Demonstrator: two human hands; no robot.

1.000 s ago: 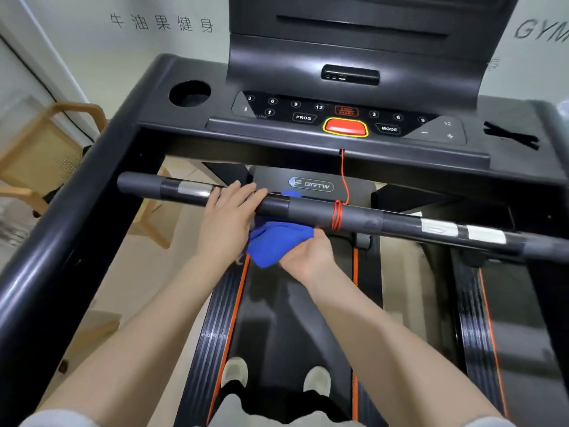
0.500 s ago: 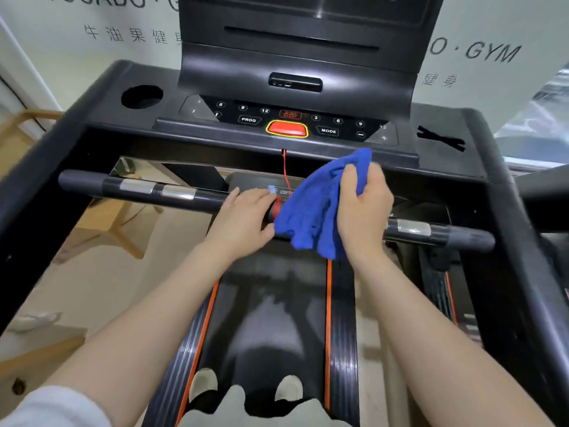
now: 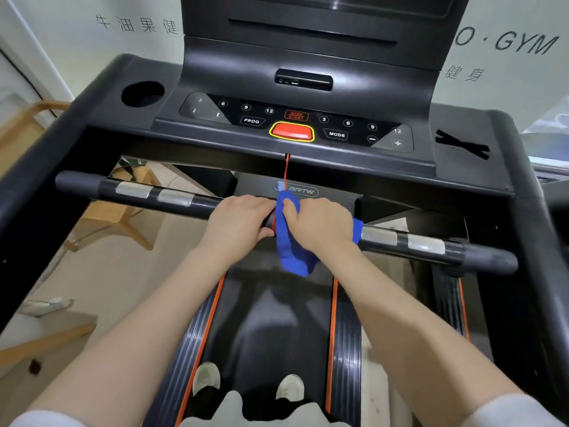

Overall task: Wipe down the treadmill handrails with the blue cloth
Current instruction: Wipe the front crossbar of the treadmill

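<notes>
Head view, the only one: cloth [image 3: 294, 251] is draped over the middle of the front bar [image 3: 92, 188], just right of centre, tail hanging below it. Right hand [image 3: 320, 224] is closed over the cloth, pressing it round the bar. Left hand [image 3: 237, 221] is closed bare on the bar itself, touching the cloth's left edge, no cloth in it. Red cord [image 3: 286, 171] drops from the console [image 3: 292, 118] and ends at the bar between the two hands; I can't tell how it is tied there.

Step, as I read it: wiping the centre of the bar, left hand bracing. Next move calls for sliding the cloth outward along the bar toward the right-end sensor plates [image 3: 403, 240] while keeping the wrap tight, and working round the cord instead of dragging it. Side rails [image 3: 27, 186] look untouched, so I'd put the task at an early stage.

Count: one cloth, one front bar, two side rails, four metal sensor plates (two per side), one cord, one cup hole [image 3: 142, 94], two shoes on the belt [image 3: 271, 328].
</notes>
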